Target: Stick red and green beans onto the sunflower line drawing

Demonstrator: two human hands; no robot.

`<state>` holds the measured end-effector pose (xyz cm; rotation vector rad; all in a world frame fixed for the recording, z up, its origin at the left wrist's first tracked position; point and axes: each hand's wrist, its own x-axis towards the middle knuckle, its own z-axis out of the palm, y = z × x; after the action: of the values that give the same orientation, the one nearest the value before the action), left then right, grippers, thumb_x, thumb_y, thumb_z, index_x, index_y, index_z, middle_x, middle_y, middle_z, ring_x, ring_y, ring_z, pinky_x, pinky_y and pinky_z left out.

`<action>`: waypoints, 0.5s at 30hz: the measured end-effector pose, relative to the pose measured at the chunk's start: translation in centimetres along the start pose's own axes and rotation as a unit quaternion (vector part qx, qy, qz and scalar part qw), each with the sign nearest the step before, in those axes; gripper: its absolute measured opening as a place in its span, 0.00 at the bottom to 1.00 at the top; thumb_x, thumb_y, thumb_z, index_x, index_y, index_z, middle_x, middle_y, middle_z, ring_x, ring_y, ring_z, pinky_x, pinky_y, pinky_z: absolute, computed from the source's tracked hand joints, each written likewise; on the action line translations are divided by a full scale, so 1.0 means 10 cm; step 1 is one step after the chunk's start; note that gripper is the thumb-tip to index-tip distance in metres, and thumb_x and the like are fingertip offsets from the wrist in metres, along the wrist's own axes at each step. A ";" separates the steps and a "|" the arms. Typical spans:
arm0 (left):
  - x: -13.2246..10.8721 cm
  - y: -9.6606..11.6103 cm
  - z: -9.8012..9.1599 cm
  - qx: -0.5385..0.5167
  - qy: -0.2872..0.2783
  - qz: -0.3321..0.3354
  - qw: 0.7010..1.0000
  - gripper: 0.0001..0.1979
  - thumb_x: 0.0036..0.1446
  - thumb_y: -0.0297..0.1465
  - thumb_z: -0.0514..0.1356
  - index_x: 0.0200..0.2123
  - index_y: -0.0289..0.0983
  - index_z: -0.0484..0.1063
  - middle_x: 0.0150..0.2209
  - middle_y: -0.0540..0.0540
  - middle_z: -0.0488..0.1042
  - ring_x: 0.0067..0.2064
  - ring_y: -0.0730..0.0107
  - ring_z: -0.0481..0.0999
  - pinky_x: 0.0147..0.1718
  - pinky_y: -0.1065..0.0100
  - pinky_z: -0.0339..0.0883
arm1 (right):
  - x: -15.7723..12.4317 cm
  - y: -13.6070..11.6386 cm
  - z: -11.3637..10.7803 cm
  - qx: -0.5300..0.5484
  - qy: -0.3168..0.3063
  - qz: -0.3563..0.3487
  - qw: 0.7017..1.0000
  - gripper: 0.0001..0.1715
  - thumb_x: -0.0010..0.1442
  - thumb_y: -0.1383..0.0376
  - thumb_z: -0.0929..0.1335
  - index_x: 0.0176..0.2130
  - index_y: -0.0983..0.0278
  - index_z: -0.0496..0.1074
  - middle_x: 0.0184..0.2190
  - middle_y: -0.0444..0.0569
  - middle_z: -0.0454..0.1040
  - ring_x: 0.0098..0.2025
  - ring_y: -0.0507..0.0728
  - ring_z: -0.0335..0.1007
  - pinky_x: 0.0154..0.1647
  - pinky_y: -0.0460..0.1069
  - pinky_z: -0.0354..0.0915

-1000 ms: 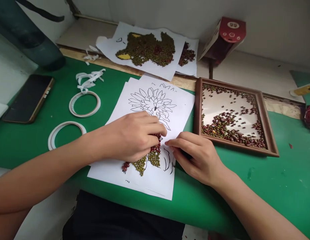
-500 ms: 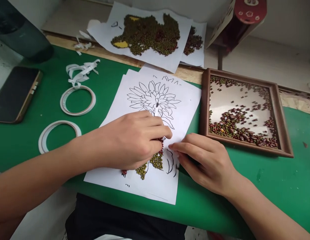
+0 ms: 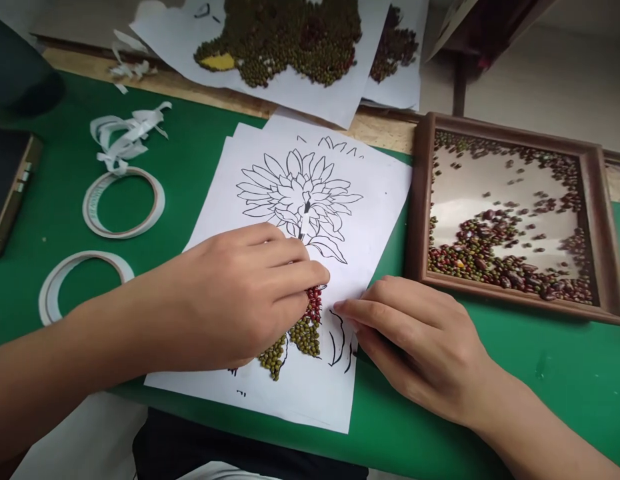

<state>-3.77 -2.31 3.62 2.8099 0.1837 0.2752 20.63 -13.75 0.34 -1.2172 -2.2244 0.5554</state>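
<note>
A sheet of white paper (image 3: 210, 200) bears a line-drawn flower (image 3: 300, 187), its lower part filled with red beans (image 3: 314, 303) and green mung beans (image 3: 306, 337). My left hand (image 3: 250, 293) lies over the stem, its fingers curled together and the fingertips hidden. Just beyond those fingers a thin white strip with dark ends (image 3: 305, 221) shows; whether I hold it is unclear. My right hand (image 3: 415, 340) rests at the paper's right edge, thumb and forefinger pinched near the drawn curves. Anything between them is too small to make out.
To the right stands a brown wooden frame (image 3: 421, 200) with loose mixed beans inside. Two tape rolls (image 3: 160, 200) and crumpled white strips (image 3: 125, 137) lie left on the green tabletop (image 3: 190, 147). A phone (image 3: 10, 187) and bean-covered sheets (image 3: 285, 100) sit farther off.
The camera view has shifted and come closer. My left fingers have drawn back slightly, so more of the red beans shows. My right hand keeps nearly the same place on the paper.
</note>
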 end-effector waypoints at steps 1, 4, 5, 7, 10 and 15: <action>0.00 0.00 0.00 0.000 -0.002 0.001 1.000 0.09 0.65 0.28 0.58 0.42 0.43 0.78 0.46 0.44 0.79 0.47 0.56 0.78 0.47 0.52 0.75 | 0.00 0.00 0.00 0.000 -0.002 0.000 1.000 0.13 0.69 0.74 0.66 0.52 0.64 0.72 0.30 0.46 0.70 0.29 0.54 0.61 0.31 0.51 0.56; 0.00 0.00 0.01 0.000 -0.006 0.001 1.000 0.09 0.65 0.27 0.58 0.44 0.43 0.78 0.46 0.44 0.79 0.48 0.57 0.78 0.47 0.52 0.75 | -0.01 0.00 0.01 0.001 -0.007 0.001 1.000 0.13 0.69 0.74 0.66 0.52 0.64 0.72 0.31 0.47 0.70 0.29 0.54 0.61 0.31 0.51 0.56; 0.00 0.01 0.01 -0.002 -0.004 -0.001 1.000 0.10 0.65 0.27 0.58 0.44 0.43 0.78 0.46 0.44 0.79 0.47 0.57 0.78 0.47 0.52 0.76 | -0.01 0.00 0.02 0.001 -0.008 0.002 1.000 0.13 0.69 0.74 0.66 0.52 0.64 0.72 0.31 0.47 0.70 0.29 0.54 0.61 0.31 0.51 0.56; -0.01 0.01 0.00 -0.003 0.001 -0.005 1.000 0.09 0.65 0.27 0.58 0.44 0.44 0.78 0.46 0.44 0.79 0.48 0.57 0.78 0.48 0.52 0.76 | 0.00 0.00 0.01 0.003 -0.011 0.001 1.000 0.13 0.69 0.74 0.66 0.51 0.65 0.72 0.31 0.47 0.70 0.29 0.54 0.61 0.31 0.51 0.56; -0.01 0.01 0.00 0.001 0.002 -0.005 1.000 0.09 0.64 0.28 0.59 0.44 0.44 0.78 0.46 0.44 0.79 0.49 0.56 0.78 0.48 0.52 0.76 | 0.01 -0.01 -0.05 0.012 -0.041 -0.007 0.999 0.10 0.69 0.73 0.66 0.49 0.64 0.72 0.32 0.48 0.71 0.30 0.55 0.63 0.32 0.51 0.57; -0.02 0.00 0.00 0.001 -0.004 -0.003 1.000 0.09 0.64 0.28 0.60 0.44 0.44 0.79 0.47 0.44 0.79 0.49 0.56 0.78 0.48 0.52 0.75 | 0.03 -0.01 -0.19 0.011 -0.088 -0.011 0.996 0.06 0.70 0.71 0.66 0.45 0.62 0.72 0.31 0.47 0.71 0.31 0.54 0.64 0.32 0.51 0.56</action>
<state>-3.96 -2.38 3.56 2.8120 0.1898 0.2633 21.63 -13.32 1.90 -1.1720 -2.3668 0.7003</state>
